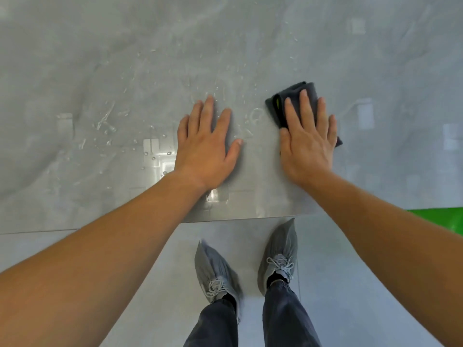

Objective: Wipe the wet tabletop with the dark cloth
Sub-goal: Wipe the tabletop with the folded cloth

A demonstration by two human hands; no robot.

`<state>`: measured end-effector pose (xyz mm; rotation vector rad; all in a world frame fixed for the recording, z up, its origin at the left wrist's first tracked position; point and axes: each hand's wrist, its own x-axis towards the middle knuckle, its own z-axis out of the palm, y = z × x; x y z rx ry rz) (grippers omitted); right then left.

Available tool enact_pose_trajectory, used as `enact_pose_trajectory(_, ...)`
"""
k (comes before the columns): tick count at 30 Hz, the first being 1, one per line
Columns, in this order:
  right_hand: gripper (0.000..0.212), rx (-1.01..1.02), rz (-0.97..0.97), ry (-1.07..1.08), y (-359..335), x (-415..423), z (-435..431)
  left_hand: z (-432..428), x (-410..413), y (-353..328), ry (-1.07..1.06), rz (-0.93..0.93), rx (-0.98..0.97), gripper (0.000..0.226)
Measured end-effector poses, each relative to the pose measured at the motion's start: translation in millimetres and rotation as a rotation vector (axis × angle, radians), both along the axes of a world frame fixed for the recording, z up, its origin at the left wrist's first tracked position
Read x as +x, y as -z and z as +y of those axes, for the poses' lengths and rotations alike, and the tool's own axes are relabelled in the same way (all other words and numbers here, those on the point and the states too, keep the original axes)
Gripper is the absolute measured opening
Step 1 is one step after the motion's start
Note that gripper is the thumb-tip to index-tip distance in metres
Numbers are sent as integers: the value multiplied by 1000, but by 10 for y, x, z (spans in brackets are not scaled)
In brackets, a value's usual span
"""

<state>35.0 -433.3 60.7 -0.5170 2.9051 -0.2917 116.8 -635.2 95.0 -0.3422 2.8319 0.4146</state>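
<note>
A glossy grey tabletop fills the upper part of the view, with water drops and streaks scattered left and centre. My right hand lies flat, fingers spread, pressing down on a folded dark grey cloth that shows a yellow-green tag. Most of the cloth is hidden under the palm. My left hand rests flat on the bare wet surface to the left of the cloth, holding nothing.
The table's near edge runs across the lower middle. Below it are my feet in grey shoe covers on a pale floor. A green patch shows at the right, beside the table edge.
</note>
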Motion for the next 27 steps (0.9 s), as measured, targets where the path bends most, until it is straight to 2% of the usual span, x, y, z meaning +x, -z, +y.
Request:
enact_pose_trajectory(2, 58, -2, 14, 35, -14, 36, -111, -62, -98, 43, -6, -19, -4, 68)
enact_pose_trajectory(6, 58, 29, 40, -289, -48, 457, -4, -110, -117, 106, 14, -33, -28, 67)
enact_pose_trajectory(8, 57, 43, 23, -387, -60, 309, 68, -138, -97, 121, 28, -22, -29, 68)
enact_pose_trajectory(10, 58, 48, 4, -328, -61, -52, 25, -163, -97, 122, 36, -10, -18, 68)
enact_pose_trajectory(14, 58, 22, -32, 53, -75, -607, -241, -176, -108, 110, 27, 13, 13, 68)
enact_pose_trajectory(16, 58, 46, -24, 22, -94, -474, -319, -184, -121, 93, 6, 6, 49, 68)
enact_pose_trajectory(20, 57, 85, -56, -318, -156, -123, -148, -194, -164, 27, -8, -25, 81, 68)
enact_pose_trajectory(22, 57, 86, -84, -369, -182, -237, -76, -202, -191, -36, -15, -39, 99, 65)
enact_pose_trajectory(24, 58, 97, -74, -313, -170, -480, -110, -229, -242, -103, -3, -42, 92, 60)
enact_pose_trajectory(27, 57, 50, -56, -72, -135, -932, -346, -306, -337, -169, -1, 1, 59, 51)
